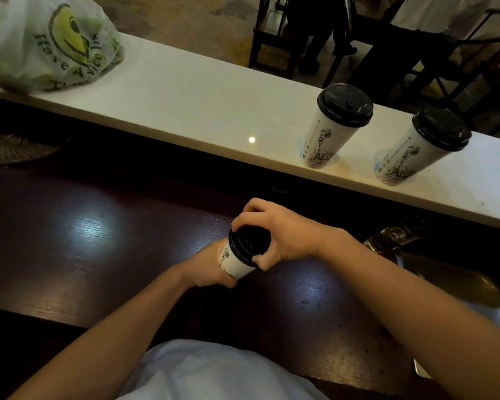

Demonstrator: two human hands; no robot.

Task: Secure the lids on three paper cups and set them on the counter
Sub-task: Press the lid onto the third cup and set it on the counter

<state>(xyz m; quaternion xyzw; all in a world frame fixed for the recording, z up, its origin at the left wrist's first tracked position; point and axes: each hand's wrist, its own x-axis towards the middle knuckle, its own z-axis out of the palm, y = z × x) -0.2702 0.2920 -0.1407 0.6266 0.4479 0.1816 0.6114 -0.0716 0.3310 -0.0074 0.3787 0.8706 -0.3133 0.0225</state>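
**Third cup getting its lid**

At the frame's centre, above the dark worktop (pixel 98 226), the left hand (pixel 211 265) wraps the paper cup (pixel 237 262) while the right hand (pixel 274 235) clamps its black lid (pixel 250 241). Two lidded cups (pixel 334 131) (pixel 416 151) stand at two o'clock on the white counter (pixel 199 96). The cup looks light and crushable; it is best held low on the wall, pressing only on the lid's rim.

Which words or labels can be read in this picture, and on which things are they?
"Have A Nice Day", partly creased, under a smiley face: plastic bag.
Small print beside the drawings on the two cups on the counter: too small to read.
Held cup: print not readable.
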